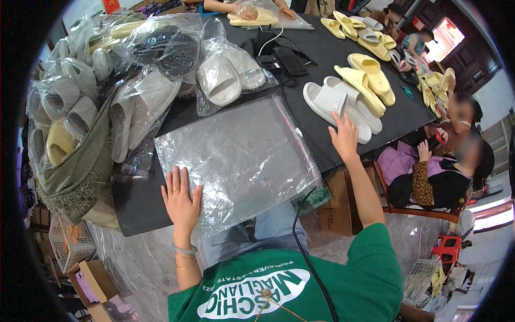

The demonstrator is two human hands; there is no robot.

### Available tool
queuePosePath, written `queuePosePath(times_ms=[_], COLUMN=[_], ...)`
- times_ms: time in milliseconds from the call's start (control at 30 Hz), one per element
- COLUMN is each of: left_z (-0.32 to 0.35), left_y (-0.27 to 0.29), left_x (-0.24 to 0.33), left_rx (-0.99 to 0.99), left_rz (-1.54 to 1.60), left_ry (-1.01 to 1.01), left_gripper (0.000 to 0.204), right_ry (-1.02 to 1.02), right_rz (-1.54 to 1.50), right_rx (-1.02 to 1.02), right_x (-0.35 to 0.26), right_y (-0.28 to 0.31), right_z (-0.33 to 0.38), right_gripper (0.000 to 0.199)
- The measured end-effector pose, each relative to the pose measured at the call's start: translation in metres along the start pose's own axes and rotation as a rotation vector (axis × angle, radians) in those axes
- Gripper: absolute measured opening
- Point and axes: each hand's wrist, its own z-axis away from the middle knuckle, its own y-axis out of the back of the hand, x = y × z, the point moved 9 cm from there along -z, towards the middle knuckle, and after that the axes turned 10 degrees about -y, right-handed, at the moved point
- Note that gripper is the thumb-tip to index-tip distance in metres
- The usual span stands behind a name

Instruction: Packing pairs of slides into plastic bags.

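A stack of clear plastic bags (241,150) lies flat on the dark table in front of me. My left hand (182,199) rests on its near left edge, fingers stretched out and holding nothing. To the right, a pair of white slippers (322,102) lies on the table with the toes toward me. My right hand (345,135) reaches to this pair, its fingers extended at the straps; whether the fingertips touch them is hard to tell. Beyond it sits a pair of yellow slippers (370,80).
Bagged slippers (145,102) are heaped along the left side, and a bagged white pair (228,75) lies behind the bags. A black phone (289,60) and cables are at the middle back. More yellow slippers (370,40) stand far right. Other people sit at the right, and a co-worker's hands handle slippers opposite.
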Motion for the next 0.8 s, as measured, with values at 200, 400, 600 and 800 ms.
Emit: queuePosePath(times_ms=[200,400,600,800], left_z=[0.001,0.002,-0.001,0.005], left_y=[0.0,-0.002,-0.002,0.006], left_x=[-0.001,-0.003,-0.002,-0.003], left_rx=[-0.01,-0.012,0.014,0.048], left_rz=[-0.014,-0.004,0.012,0.025], left_ry=[-0.001,0.006,-0.008,0.008], left_gripper=[0.06,0.06,0.062,0.061], right_ry=[0.05,0.116,-0.113,-0.111], right_rz=[0.098,0.204,0.114,-0.063], right_rx=[0.073,0.262,-0.079,-0.037], right_x=[0.017,0.022,0.076,0.02], right_y=[-0.016,-0.023,-0.062,-0.042], right_z=[-0.007,-0.037,-0.11,-0.103], right_gripper=[0.055,0.058,0.055,0.044])
